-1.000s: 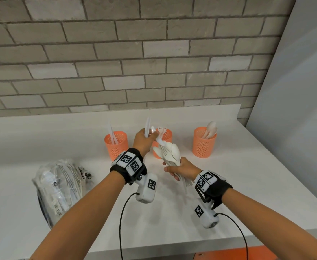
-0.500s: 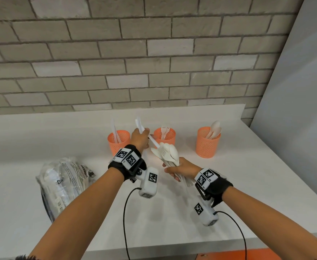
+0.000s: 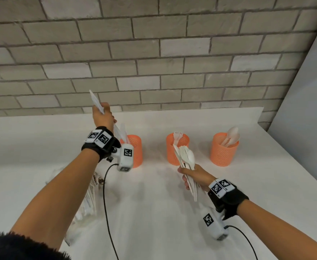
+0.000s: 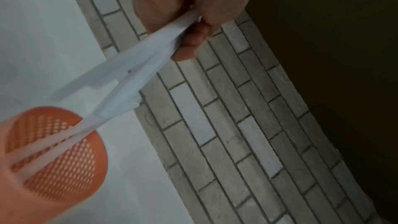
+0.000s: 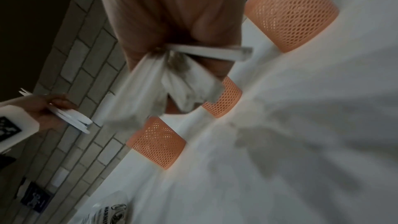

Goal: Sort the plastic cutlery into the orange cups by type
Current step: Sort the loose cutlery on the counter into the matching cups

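Observation:
Three orange mesh cups stand in a row on the white counter (image 3: 154, 212). The left cup (image 3: 136, 152) holds knives, the middle cup (image 3: 176, 147) forks, the right cup (image 3: 224, 151) spoons. My left hand (image 3: 102, 117) is raised above and behind the left cup and grips white plastic knives (image 4: 137, 76), blades pointing down toward that cup (image 4: 56, 152). My right hand (image 3: 193, 174) holds a mixed bundle of white cutlery (image 3: 186, 158) upright, in front of the middle cup. The same bundle (image 5: 163, 88) appears blurred in the right wrist view.
A clear plastic bag (image 3: 86, 203) of cutlery lies on the counter at the left, partly behind my left forearm. A brick wall (image 3: 154, 62) backs the counter; a grey panel (image 3: 307, 91) closes the right side. Black cables trail from both wrist cameras.
My left hand has moved left and upward from beside the bundle, carrying the knives over to the left cup. My right hand with the bundle has stayed about in place.

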`<state>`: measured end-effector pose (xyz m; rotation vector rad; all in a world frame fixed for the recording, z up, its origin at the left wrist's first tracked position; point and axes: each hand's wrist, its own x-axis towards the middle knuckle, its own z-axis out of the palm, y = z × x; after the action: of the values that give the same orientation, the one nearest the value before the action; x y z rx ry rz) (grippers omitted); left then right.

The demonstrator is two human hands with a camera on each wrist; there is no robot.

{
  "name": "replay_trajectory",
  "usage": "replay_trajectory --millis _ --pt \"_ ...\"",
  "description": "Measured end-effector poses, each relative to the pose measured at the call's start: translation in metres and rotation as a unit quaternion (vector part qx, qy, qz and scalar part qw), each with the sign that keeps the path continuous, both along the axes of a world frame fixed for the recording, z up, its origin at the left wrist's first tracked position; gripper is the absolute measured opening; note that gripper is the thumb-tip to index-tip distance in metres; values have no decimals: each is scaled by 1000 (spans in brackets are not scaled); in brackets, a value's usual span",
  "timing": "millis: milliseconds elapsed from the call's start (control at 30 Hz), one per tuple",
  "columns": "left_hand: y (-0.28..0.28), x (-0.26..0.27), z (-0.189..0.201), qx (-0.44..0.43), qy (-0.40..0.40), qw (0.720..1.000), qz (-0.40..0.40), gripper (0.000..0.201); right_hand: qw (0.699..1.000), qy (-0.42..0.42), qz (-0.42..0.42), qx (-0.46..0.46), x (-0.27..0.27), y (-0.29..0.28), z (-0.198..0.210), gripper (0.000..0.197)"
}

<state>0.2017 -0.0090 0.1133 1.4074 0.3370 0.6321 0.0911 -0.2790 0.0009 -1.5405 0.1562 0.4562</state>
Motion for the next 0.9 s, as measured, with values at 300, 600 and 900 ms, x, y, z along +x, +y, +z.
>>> replay_trajectory --millis 300,600,900 --pt "-9 27 -46 71 46 996 -41 24 998 -15 -61 26 16 7 -3 9" --pt "-15 16 -83 157 129 974 -97 30 998 1 -51 41 18 10 -10 10" --pt "-38 -31 -54 294 -20 950 -101 20 995 -24 -76 59 21 26 -6 13"
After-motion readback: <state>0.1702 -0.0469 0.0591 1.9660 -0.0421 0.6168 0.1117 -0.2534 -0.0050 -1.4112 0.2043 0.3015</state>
